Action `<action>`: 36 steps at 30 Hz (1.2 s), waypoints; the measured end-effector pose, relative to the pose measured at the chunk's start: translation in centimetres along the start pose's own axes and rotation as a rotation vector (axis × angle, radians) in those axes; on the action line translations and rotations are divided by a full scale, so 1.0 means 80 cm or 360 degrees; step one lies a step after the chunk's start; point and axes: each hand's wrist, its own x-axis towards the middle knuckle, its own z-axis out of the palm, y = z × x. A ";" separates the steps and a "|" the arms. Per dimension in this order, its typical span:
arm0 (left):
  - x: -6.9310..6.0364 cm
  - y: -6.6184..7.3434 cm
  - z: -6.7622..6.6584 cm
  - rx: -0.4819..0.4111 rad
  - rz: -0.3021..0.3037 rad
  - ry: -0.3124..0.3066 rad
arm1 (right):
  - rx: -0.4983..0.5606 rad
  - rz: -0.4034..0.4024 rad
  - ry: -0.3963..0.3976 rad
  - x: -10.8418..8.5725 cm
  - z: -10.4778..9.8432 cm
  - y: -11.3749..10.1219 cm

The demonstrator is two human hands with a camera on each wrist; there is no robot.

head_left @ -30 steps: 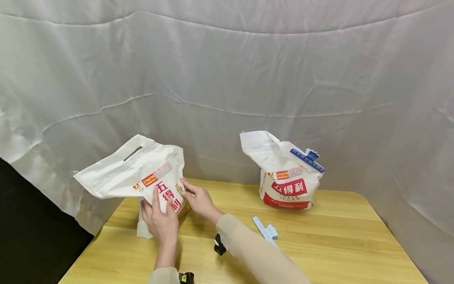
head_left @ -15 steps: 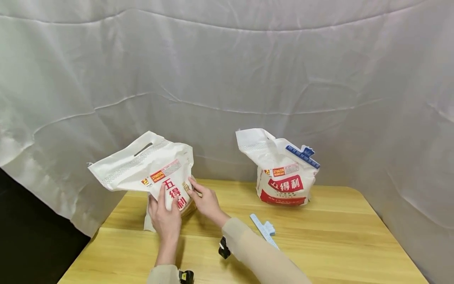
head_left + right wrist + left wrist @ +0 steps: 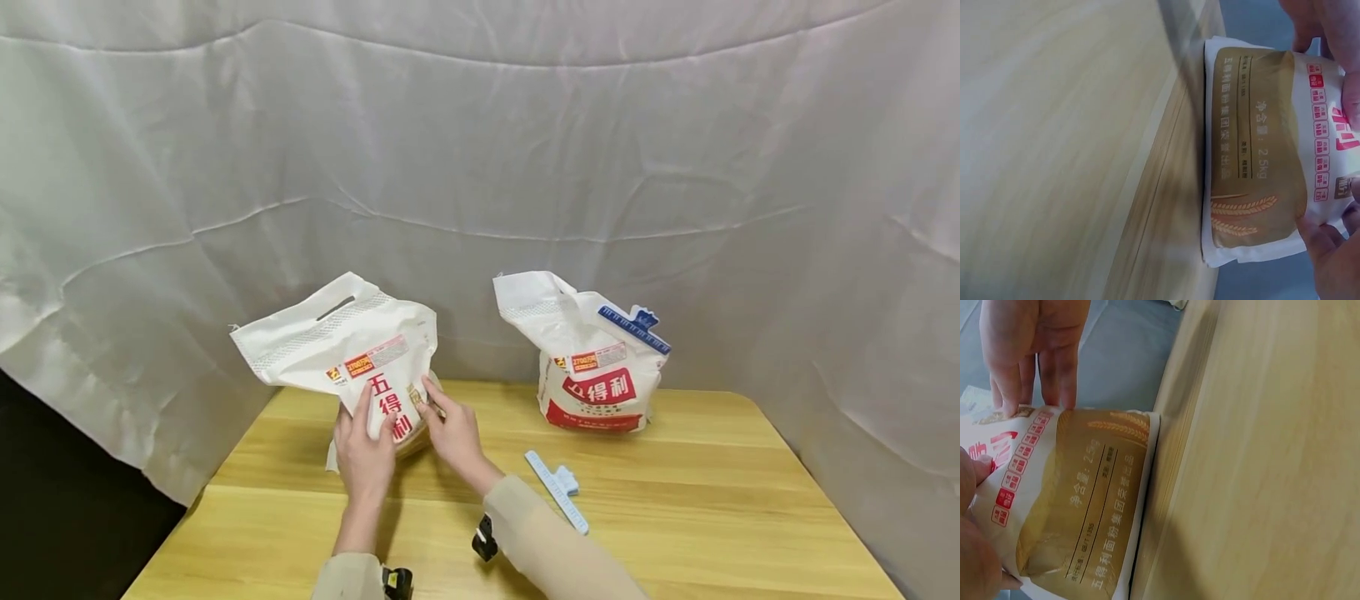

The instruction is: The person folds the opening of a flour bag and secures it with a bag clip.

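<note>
A white flour bag with red lettering stands at the left of the table, its folded top with a slot handle leaning over to the left. My left hand grips its left side, thumb on the printed front. On the opposite side, my right hand holds the bag's edge between fingers and thumb. Both wrist views show the gold lower panel, marked 2.5kg, close to the wooden tabletop. The bag's back is hidden.
A second flour bag stands at the back right, with a dark blue clip on its folded top corner. A light blue clip lies on the wooden table, right of my right forearm. Grey cloth hangs behind.
Both hands have moved the left flour bag to the right, closer to the second bag. The light blue clip, partly covered by my right sleeve before, now shows whole.
</note>
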 end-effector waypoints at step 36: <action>0.044 -0.006 0.047 -0.0428 0.0055 -0.0858 | -0.0452 -0.0097 0.0403 -0.041 -0.073 0.012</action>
